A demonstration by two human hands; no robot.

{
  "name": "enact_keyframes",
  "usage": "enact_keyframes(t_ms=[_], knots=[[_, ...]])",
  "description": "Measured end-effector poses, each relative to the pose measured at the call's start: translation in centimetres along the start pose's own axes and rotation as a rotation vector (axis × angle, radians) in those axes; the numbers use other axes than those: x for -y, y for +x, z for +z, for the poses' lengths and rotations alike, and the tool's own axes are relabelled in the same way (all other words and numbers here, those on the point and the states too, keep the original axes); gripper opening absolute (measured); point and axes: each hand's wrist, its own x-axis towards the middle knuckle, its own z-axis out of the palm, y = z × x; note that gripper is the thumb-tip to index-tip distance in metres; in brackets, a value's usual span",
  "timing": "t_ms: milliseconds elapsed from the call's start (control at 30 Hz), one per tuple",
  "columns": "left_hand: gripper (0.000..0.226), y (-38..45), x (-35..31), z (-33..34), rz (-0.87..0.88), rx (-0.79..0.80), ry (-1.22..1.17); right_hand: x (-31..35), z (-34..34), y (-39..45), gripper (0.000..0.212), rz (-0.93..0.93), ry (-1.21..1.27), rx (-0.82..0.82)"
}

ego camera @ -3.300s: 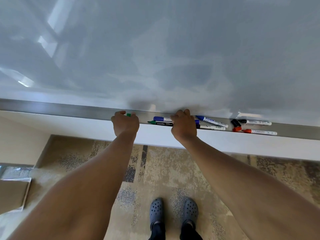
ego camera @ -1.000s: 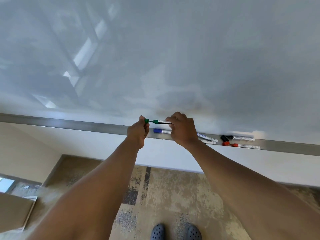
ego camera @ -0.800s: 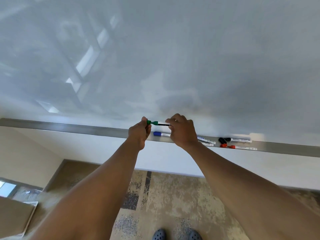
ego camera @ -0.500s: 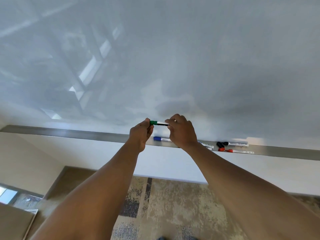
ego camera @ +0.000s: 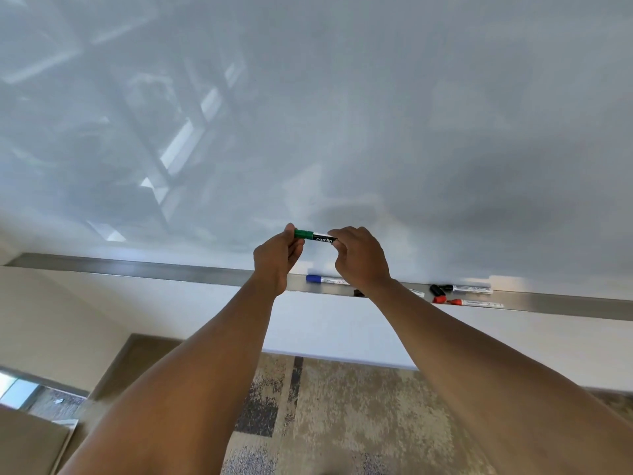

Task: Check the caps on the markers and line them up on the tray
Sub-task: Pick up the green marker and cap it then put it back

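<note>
I hold a green marker (ego camera: 314, 235) level in front of the whiteboard, above the metal tray (ego camera: 171, 269). My left hand (ego camera: 277, 257) pinches its green cap end, and my right hand (ego camera: 359, 258) grips the barrel's other end. On the tray below lie a blue-capped marker (ego camera: 322, 279), a black marker (ego camera: 467, 288) with a loose black cap (ego camera: 435, 289) beside it, and a red marker (ego camera: 478, 303) with a loose red cap (ego camera: 439, 299). My right wrist hides other markers on the tray.
The large whiteboard (ego camera: 342, 114) fills the upper view. Below the tray is a white wall panel (ego camera: 342, 327), then patterned carpet (ego camera: 342, 416). A brown surface (ego camera: 27, 443) sits at the lower left.
Both hands lifted the green marker off the tray and rose with it. The left hand brought the green cap onto its tip and now pinches that end.
</note>
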Motion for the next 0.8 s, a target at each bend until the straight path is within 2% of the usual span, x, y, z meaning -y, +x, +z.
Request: enact_keyframes(t_ms=[300,400,600,800], knots=[[0.022,0.5,-0.1,0.2,0.012,-0.010,0.033,0.2,0.9,0.3,0.028,-0.002,0.035,-0.046],[0.020,1.1,0.0,0.3,0.031,-0.067,0.071,0.2,1.4,0.4,0.027,-0.010,0.039,-0.027],[0.022,3.1,1.4,0.7,0.063,-0.170,0.180,-0.2,3.2,0.3,0.030,0.032,-0.001,0.105],[0.013,5.4,3.6,-0.5,0.004,-0.159,0.288,-2.5,5.3,-1.3,0.050,0.139,0.008,0.279]])
